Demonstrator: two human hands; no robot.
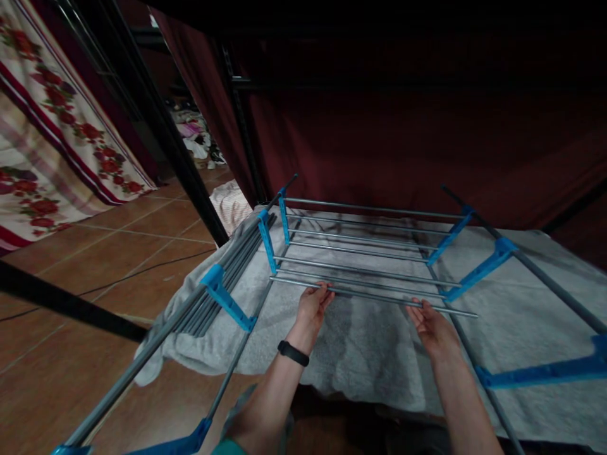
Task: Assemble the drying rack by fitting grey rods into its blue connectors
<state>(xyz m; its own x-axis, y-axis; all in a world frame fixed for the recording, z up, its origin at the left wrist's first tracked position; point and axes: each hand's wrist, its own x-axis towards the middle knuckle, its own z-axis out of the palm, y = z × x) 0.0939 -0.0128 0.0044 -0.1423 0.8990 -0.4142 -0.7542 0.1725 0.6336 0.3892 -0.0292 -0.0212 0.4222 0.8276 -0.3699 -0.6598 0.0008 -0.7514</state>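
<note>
A thin grey metal rod runs crosswise in front of me. My left hand is closed round it left of its middle, a dark band on the wrist. Near its right end my right hand pinches the same rod between thumb and fingers. The rod lies across the near side of a rack frame made of grey tubes and blue plastic brackets. Several crossbars span the frame's far part between the brackets on both sides. Whether the held rod's ends touch the side tubes I cannot tell.
Several loose grey rods lie bundled at the left on a grey blanket under the frame. Black metal posts stand at the left. Behind hangs a dark red curtain. A cable crosses the tiled floor.
</note>
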